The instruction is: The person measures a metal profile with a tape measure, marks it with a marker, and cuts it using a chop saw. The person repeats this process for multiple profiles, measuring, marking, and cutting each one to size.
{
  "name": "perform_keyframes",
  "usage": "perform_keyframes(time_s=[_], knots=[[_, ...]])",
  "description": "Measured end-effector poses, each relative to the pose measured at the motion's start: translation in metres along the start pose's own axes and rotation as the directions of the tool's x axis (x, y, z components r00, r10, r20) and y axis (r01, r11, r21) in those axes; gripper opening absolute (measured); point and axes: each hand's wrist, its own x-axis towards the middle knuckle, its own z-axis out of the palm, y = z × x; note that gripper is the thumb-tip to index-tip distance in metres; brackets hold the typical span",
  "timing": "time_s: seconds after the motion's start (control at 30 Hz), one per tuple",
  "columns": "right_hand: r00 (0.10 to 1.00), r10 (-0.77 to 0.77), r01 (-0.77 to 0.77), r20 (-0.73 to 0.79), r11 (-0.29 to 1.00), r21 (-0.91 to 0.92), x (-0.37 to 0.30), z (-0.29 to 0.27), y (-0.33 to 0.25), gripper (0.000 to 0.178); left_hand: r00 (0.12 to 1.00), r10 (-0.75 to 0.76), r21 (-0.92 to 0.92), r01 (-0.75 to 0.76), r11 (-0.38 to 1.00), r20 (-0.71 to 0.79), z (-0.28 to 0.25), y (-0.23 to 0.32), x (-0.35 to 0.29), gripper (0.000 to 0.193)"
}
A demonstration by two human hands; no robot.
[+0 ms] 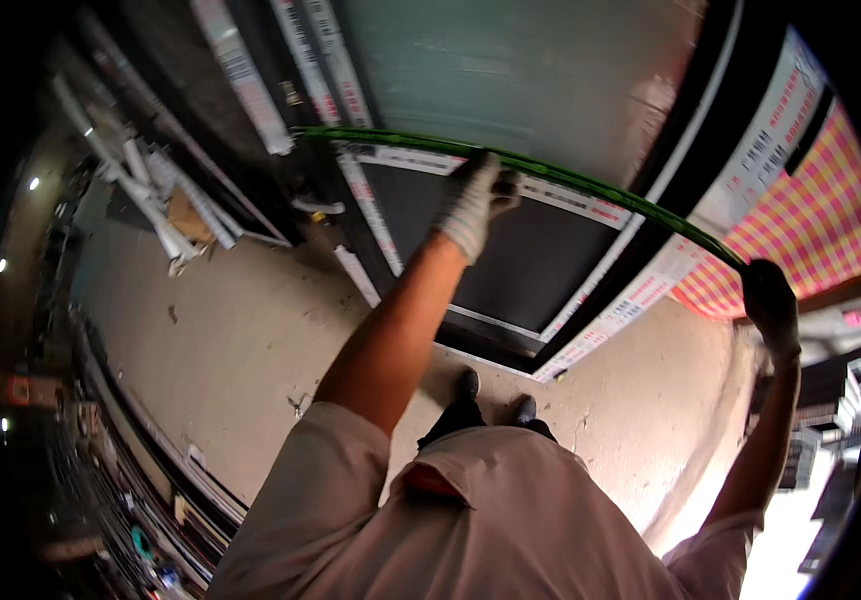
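A long thin green strap (pixel 590 183) runs across a black-framed door (pixel 540 365), roughly where its grey-green glass pane (pixel 520 70) meets the dark lower panel (pixel 510 255). My left hand (pixel 475 205), in a pale knitted glove, has its fingers bent in against the strap near its middle. At the strap's right end, beyond the door's edge, my right hand (pixel 772 305) is closed on it, also gloved and partly in shadow. The left end of the strap reaches a neighbouring upright at the door's side; how it is held there cannot be made out.
White printed protective tape (pixel 640 290) covers the frame edges. More frame lengths (pixel 240 75) lean at the left, beside loose white strips (pixel 150 200). A pink-yellow checked cloth (pixel 800 220) hangs at right. Long profiles (pixel 140 440) lie at lower left on the concrete floor (pixel 240 330).
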Motion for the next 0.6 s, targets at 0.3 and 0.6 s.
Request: perform_keyframes(time_s=[0.3,0.6], knots=[[0.994,0.104,-0.107,-0.032,0.991,-0.075,0.024,0.031,-0.032,0.033,0.999,-0.044,0.09,0.044,0.995,-0.007,-0.04,0.013,0.034,0.031],[0.999,-0.041,0.044,0.018,0.963,-0.265,0.026,0.028,-0.034,0.036,0.997,-0.061,0.1,0.065,0.993,-0.042,-0.045,0.02,0.034,0.034]])
